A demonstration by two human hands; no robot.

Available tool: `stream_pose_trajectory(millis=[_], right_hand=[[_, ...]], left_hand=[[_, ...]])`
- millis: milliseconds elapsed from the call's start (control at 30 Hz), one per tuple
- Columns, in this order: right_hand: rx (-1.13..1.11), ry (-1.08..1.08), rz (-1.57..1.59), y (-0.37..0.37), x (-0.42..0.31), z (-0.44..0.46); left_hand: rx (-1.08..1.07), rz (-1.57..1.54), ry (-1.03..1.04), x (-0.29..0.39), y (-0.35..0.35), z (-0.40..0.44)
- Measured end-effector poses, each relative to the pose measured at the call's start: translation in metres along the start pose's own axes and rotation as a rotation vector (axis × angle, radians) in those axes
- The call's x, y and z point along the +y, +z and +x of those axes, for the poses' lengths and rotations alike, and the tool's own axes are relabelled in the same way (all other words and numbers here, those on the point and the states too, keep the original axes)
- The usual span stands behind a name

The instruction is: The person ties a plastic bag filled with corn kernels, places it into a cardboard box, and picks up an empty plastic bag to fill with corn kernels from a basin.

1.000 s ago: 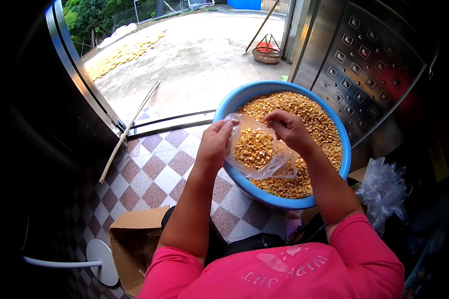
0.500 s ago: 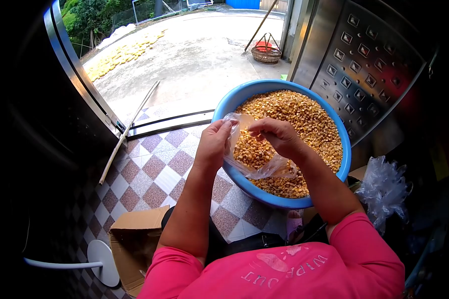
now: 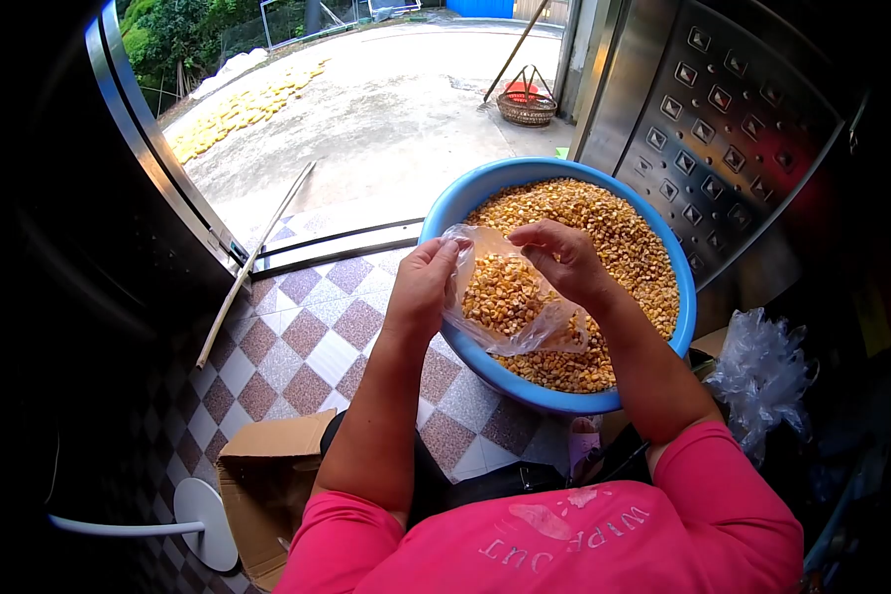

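Note:
A wide blue tub [image 3: 685,297] heaped with yellow corn kernels [image 3: 604,213] stands in front of me. Over its near left part lies a clear plastic bag [image 3: 525,342], its mouth spread, with kernels inside. My left hand [image 3: 424,282] pinches the bag's left edge between thumb and fingers. On the other side, my right hand [image 3: 564,259] is above the bag's upper right edge, fingers bent together; its fingertips are near the bag's rim, and whatever they hold is too small to make out.
Crumpled clear bags [image 3: 760,381] lie right of the tub. A cardboard box [image 3: 267,475] and a white round base [image 3: 206,525] are at lower left. A pole [image 3: 257,262] leans by the doorway. Outside are a wicker basket [image 3: 527,111] and yellow cobs [image 3: 238,114]. A metal door [image 3: 703,148] stands right.
My right hand moved left over the bag's opening, then back up and slightly right towards its upper edge. My left hand has kept its hold on the bag and barely moved.

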State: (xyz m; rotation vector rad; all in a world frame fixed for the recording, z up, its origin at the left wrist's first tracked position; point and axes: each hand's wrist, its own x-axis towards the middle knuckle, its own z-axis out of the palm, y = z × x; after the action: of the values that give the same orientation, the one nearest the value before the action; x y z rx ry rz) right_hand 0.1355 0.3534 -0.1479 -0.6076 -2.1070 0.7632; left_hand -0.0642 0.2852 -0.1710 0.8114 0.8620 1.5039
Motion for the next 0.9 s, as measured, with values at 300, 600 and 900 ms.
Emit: stream_pose_trajectory(millis=[300,600,900], right_hand=[[-0.486,0.681,-0.318,-0.036,0.05,-0.011],[-0.467,0.709,-0.384,-0.034,0.057,-0.013],[0.129,0.403,0.029,-0.023,0.017,-0.001]], left_hand=[[-0.012,0.009,0.003,-0.001,-0.003,0.001],[0.066,0.009,0.009,0.002,0.007,-0.002],[0.007,0.054,0.012,-0.003,-0.003,0.002]])
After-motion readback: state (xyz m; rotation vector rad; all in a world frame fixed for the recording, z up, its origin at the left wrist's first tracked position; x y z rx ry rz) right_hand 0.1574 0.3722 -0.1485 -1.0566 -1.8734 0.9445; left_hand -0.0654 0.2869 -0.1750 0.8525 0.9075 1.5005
